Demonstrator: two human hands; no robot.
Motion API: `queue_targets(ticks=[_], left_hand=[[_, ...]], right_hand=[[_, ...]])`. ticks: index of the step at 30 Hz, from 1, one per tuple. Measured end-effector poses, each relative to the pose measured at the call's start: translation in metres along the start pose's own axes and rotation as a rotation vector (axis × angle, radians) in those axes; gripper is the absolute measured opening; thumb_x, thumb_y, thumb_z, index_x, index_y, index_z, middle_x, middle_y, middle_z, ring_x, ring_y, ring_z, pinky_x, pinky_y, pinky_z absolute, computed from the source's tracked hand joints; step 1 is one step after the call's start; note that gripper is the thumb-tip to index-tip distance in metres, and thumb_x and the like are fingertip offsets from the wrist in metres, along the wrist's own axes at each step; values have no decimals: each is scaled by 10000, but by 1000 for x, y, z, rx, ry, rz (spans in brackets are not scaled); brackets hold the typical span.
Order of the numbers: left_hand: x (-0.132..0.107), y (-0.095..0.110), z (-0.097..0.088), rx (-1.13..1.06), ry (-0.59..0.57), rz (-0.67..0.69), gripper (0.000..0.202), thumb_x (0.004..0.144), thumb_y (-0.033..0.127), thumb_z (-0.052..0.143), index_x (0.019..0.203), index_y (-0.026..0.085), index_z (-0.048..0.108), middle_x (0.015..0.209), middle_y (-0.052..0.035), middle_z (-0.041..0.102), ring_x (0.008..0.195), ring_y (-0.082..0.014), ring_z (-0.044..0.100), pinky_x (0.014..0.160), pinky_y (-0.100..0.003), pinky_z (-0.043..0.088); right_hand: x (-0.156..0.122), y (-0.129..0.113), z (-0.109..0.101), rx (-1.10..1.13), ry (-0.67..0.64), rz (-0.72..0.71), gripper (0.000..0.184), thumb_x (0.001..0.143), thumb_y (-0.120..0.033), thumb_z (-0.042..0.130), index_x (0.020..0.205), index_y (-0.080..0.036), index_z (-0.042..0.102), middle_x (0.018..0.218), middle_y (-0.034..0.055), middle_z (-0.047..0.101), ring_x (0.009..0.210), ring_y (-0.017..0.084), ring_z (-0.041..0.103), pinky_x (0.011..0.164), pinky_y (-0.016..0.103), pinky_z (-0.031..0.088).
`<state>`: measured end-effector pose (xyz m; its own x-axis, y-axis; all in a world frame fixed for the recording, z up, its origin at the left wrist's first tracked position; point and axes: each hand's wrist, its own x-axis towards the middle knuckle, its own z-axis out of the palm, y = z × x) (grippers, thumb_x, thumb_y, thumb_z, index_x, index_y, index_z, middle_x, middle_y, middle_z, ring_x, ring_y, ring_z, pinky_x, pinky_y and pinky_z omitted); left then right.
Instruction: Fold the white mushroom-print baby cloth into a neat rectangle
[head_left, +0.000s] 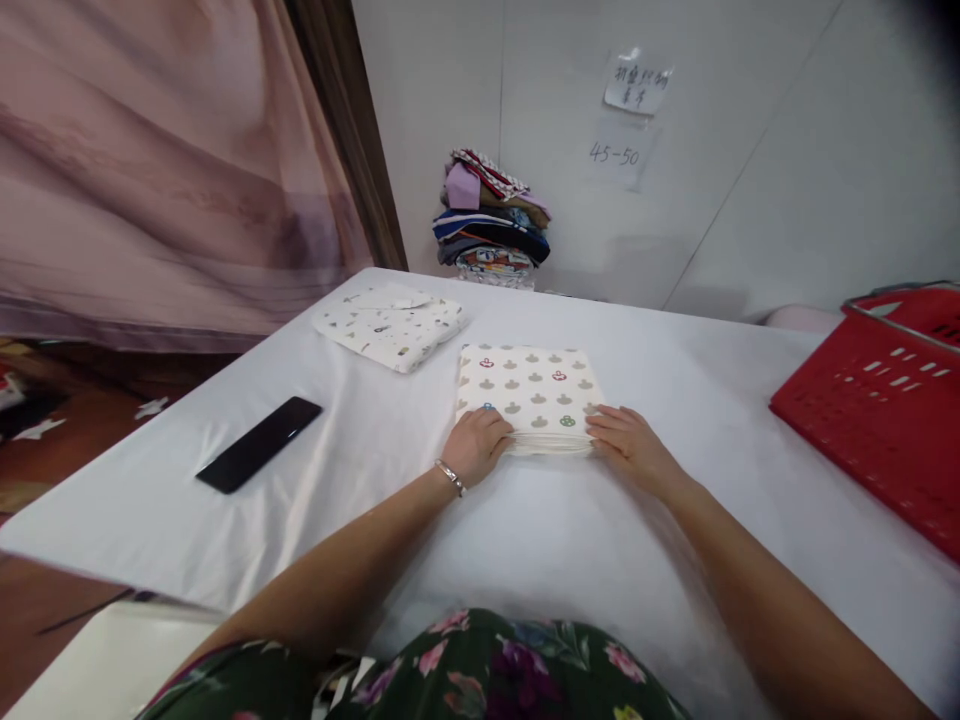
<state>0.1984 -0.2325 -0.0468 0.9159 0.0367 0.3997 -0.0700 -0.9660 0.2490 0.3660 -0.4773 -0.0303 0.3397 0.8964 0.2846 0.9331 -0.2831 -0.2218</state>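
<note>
A cream cloth (534, 390), folded into a neat square, lies on the white-covered table in front of me. Grey mushroom-like shapes and a few red, blue and green ones are printed on it. Several stacked layers show along its near edge. My left hand (477, 445), with a bracelet at the wrist, grips the near left corner, its fingers curled on top. At the near right corner my right hand (628, 446) holds the side of the cloth, with fingers bent over the edge. Both thumbs are partly hidden.
Another folded printed cloth (390, 325) lies at the far left, with a black phone (260, 444) nearer. A red basket (885, 400) stands at the right. Beyond the far edge rises a pile of folded clothes (491, 215). A pink curtain (172, 150) hangs left.
</note>
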Motion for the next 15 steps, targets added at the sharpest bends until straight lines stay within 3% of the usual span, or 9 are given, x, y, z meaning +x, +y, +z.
queue_targets(ticks=[6,15], left_hand=[[-2,2,4,-5,75,2,192,890,282,413,871,185,578,847,-48,587,823,-176,503,737,-328,374],[-2,0,3,-38,98,10,189,884,279,420,851,187,582,838,-44,587,815,-179,500,732,-328,378]], right_hand=[[5,-17,-1,-11,32,-5,279,891,-318,427,1084,-223,605,1181,49,596,1211,251,433,999,498,318],[7,-18,26,140,234,79,169,861,-284,482,931,-232,627,1096,58,635,1178,232,470,973,473,362]])
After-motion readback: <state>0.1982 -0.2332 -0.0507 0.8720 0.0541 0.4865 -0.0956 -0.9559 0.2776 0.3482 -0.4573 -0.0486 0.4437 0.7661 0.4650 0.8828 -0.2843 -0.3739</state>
